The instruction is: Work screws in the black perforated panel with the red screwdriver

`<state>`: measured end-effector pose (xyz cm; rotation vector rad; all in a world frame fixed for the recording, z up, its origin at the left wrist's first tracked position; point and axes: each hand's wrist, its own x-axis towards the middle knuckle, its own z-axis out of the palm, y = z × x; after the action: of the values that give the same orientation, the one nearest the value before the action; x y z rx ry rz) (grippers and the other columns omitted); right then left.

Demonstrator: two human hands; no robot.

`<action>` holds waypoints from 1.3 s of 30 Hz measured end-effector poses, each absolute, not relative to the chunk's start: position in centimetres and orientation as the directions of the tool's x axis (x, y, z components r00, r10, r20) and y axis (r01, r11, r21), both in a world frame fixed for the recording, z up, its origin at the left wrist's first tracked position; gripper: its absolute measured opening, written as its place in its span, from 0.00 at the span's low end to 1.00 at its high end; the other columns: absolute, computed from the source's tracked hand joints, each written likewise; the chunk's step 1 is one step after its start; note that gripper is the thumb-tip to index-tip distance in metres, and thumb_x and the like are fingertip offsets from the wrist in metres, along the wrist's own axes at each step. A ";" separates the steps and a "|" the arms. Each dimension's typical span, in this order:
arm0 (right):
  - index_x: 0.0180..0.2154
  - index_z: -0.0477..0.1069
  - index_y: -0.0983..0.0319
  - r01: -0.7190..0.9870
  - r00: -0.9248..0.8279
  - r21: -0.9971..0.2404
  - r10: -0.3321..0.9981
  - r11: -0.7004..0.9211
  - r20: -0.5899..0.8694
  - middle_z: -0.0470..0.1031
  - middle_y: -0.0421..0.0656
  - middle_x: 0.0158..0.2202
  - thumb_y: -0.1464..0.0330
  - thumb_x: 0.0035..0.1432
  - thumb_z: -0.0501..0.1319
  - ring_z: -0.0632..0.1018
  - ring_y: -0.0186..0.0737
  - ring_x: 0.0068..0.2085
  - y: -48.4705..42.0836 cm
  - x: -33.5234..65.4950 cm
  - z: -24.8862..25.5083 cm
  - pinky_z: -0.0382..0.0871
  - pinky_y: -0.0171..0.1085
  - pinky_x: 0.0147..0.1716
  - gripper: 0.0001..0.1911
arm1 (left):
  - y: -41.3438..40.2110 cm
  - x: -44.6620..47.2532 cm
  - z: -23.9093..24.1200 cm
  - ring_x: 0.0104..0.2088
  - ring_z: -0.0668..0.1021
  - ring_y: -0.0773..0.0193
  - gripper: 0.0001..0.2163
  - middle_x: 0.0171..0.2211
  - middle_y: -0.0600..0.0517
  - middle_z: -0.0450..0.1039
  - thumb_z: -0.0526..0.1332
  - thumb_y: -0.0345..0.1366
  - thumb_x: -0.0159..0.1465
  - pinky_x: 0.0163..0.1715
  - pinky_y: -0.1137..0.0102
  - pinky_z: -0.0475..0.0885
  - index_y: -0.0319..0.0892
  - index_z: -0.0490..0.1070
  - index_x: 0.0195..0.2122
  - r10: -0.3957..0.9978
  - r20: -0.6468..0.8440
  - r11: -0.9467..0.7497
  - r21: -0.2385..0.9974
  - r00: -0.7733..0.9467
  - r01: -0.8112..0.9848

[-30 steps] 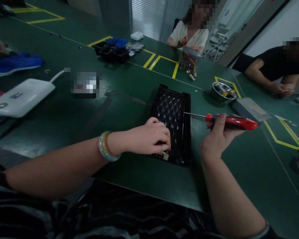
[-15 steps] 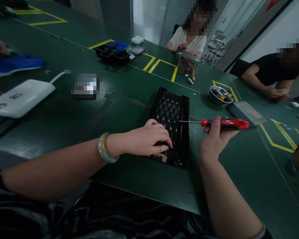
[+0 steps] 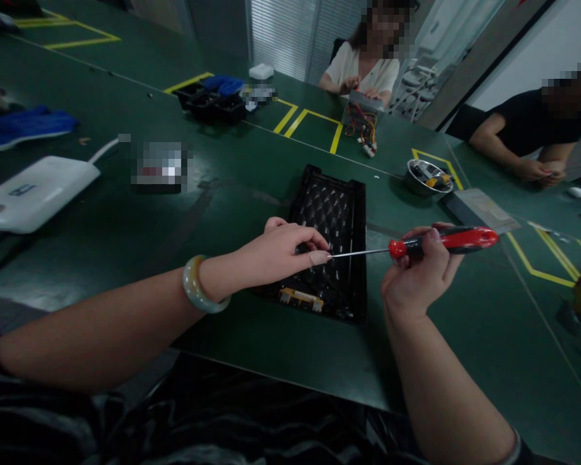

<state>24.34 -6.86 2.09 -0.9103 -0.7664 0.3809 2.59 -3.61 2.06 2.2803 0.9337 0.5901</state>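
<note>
A black plastic casing (image 3: 341, 219) with a diamond-patterned inside lies on the green table in front of me. At its near end shows a small orange-brown circuit board (image 3: 300, 297) with metal connectors. My right hand (image 3: 419, 268) grips a red and black screwdriver (image 3: 465, 239), held almost level, its thin shaft pointing left over the casing. Over the casing's left side, my left hand (image 3: 290, 252) has thumb and fingertips drawn together at the screwdriver's tip. Whatever may be between those fingertips is too small to make out.
Beyond the casing stand a metal bowl (image 3: 428, 179) of parts and a flat grey box (image 3: 481, 210). At left are a white device (image 3: 39, 194) with a cable and a blue glove (image 3: 29, 123). A black tray (image 3: 208, 103) lies farther back. Two people sit across the table.
The screwdriver's tip has come down and left to my left fingertips. My left hand has lifted away from the casing's near end, uncovering the circuit board.
</note>
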 end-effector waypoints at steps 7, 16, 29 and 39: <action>0.41 0.64 0.59 0.025 0.579 -0.732 0.587 0.680 0.566 0.70 0.36 0.27 0.65 0.56 0.61 0.60 0.28 0.21 -7.5 23.8 2.2 0.44 0.28 0.14 0.11 | -3.8 2.7 2.1 0.44 0.79 0.61 0.11 0.42 0.56 0.82 0.61 0.47 0.70 0.56 0.58 0.51 0.49 0.79 0.43 0.681 0.124 -0.604 0.653 0.722 0.457; 0.38 0.67 0.60 0.058 0.674 -0.659 0.457 0.750 0.580 0.68 0.37 0.33 0.68 0.54 0.62 0.69 0.29 0.26 -7.0 24.2 2.0 0.59 0.29 0.21 0.09 | -3.7 2.6 1.9 0.45 0.79 0.61 0.09 0.42 0.59 0.83 0.63 0.45 0.68 0.57 0.58 0.52 0.50 0.78 0.43 0.687 0.107 -0.601 0.640 0.719 0.479; 0.43 0.68 0.58 0.163 0.582 -0.648 0.458 0.744 0.672 0.68 0.39 0.39 0.67 0.56 0.63 0.70 0.31 0.30 -5.9 25.8 -0.3 0.67 0.34 0.29 0.11 | -4.3 2.8 2.3 0.46 0.80 0.66 0.11 0.45 0.62 0.83 0.65 0.43 0.68 0.55 0.63 0.52 0.57 0.77 0.51 0.528 0.156 -0.724 0.597 0.835 0.346; 0.49 0.67 0.54 0.356 0.381 -0.548 0.417 0.757 0.825 0.69 0.40 0.41 0.59 0.63 0.64 0.73 0.35 0.32 -5.6 25.9 -2.0 0.72 0.39 0.34 0.15 | -5.0 3.3 2.4 0.46 0.79 0.69 0.16 0.45 0.65 0.84 0.66 0.43 0.69 0.55 0.64 0.50 0.62 0.71 0.58 0.433 0.121 -0.771 0.564 0.893 0.296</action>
<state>25.89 -5.59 -1.99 -0.7592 -1.2124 0.0441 3.35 -4.95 2.38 2.5055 0.5248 0.3305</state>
